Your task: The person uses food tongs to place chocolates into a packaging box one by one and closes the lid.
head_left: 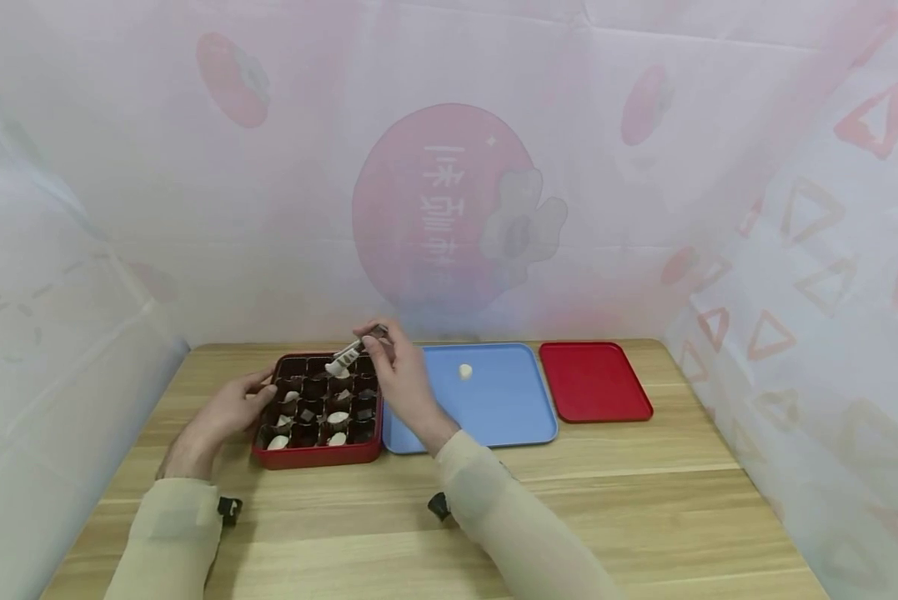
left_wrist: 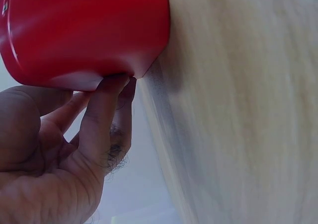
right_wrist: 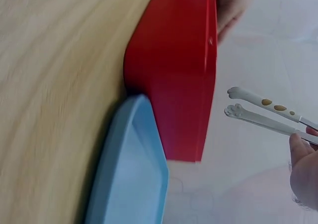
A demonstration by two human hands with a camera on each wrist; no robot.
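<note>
A red box [head_left: 317,456] with a dark divided insert stands at the left of the table, white pieces and dark square pieces lying in several compartments. My left hand [head_left: 233,407] rests against the box's left side, its fingertips [left_wrist: 112,82] touching the red wall. Above the back of the box, my right hand [head_left: 399,375] holds small white tongs [right_wrist: 263,112] with paw-shaped tips and brown spots. Their tips are apart, with nothing between them in the right wrist view. One white piece [head_left: 465,372] lies on the blue tray [head_left: 501,408].
Right beside the box lies the blue tray, close to its wall. Farther right is a red tray [head_left: 594,383] on the wooden table [head_left: 343,533]. A printed cloth [head_left: 298,208] hangs behind the table and along both sides.
</note>
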